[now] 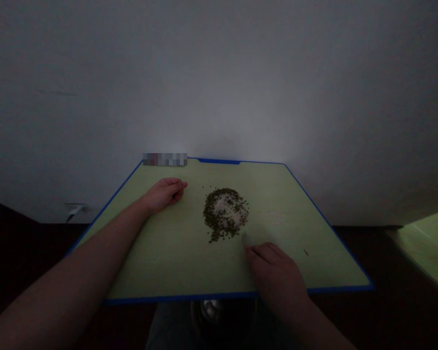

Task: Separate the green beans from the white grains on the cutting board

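A round heap of small green beans (211, 204), mixed with pale rice-like grains (228, 216), lies spread on a light-topped table (160, 262). To the left of the heap, my left hand (167, 192) rests on the tabletop with its fingers curled in, and nothing shows in it. My right hand (275, 265) is closed at the near right of the heap. Between its thumb and fingers it pinches a small greyish, see-through piece (245, 239), whose tip points towards the beans. The dim light hides what kind of thing this piece is.
A thin scatter of pale grains (275, 216) lies right of the heap. Nearer the right edge is a small reddish-brown sliver (306, 252). Blue edging (190, 297) borders the table, which stands against a grey wall (219, 87). Another light surface (428, 243) is at far right.
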The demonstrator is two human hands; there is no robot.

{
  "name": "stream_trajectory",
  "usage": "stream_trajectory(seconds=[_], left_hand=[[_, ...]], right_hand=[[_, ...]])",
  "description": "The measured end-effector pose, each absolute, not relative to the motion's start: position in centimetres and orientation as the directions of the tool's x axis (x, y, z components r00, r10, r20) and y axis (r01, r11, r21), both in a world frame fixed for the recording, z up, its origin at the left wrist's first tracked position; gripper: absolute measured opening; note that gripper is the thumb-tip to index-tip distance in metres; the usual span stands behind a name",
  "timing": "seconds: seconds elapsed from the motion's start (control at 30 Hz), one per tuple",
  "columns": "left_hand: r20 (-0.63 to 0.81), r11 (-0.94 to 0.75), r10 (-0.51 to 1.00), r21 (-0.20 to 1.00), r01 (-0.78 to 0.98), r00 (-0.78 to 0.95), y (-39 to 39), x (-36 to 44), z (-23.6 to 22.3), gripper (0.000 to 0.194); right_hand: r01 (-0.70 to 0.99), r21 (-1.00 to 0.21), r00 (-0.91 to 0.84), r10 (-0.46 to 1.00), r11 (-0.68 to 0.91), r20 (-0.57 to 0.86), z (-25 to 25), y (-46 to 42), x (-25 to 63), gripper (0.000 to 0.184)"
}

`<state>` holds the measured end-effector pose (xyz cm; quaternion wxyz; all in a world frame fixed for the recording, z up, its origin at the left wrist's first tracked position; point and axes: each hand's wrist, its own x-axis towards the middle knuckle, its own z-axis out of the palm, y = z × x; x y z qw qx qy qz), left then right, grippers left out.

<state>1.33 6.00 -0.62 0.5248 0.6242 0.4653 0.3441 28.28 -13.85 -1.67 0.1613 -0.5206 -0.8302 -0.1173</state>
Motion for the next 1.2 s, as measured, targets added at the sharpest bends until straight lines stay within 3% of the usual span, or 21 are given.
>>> stream_trajectory(seconds=[0.27,0.4,0.53,0.73,1.2], left_hand=[[-0.044,-0.046,0.94,0.966,0.255,0.338,6.0,1.4,-0.4,0.035],[-0.059,-0.023,0.943,0.971,0.24,0.329,6.0,1.4,-0.4,0.035],[-0.052,-0.028,0.939,0.974,0.226,0.34,6.0,1.4,-0.4,0.036],[-0.065,-0.01,0.94,0.976,0.218,0.336,5.9,1.4,-0.4,0.036],[-0.022,-0.058,0.935,0.975,0.214,0.355,6.3,1.0,-1.0,0.036]], right_hand=[[0.962,-0.019,-0.245,0.886,0.274,0.394,-1.2,-10.9,33.2,0.02],[0.972,-0.026,-0.194,0.861,0.234,0.47,-1.2,-10.8,34.2,0.019],[0.927,-0.079,-0.261,0.781,0.367,0.568,-1.2,-12.4,32.6,0.018],[0.808,-0.14,-0.397,0.704,0.573,0.588,-1.3,-14.5,28.3,0.019],[0.76,-0.153,-0.47,0.698,0.631,0.54,-1.1,-12.5,26.0,0.019]])
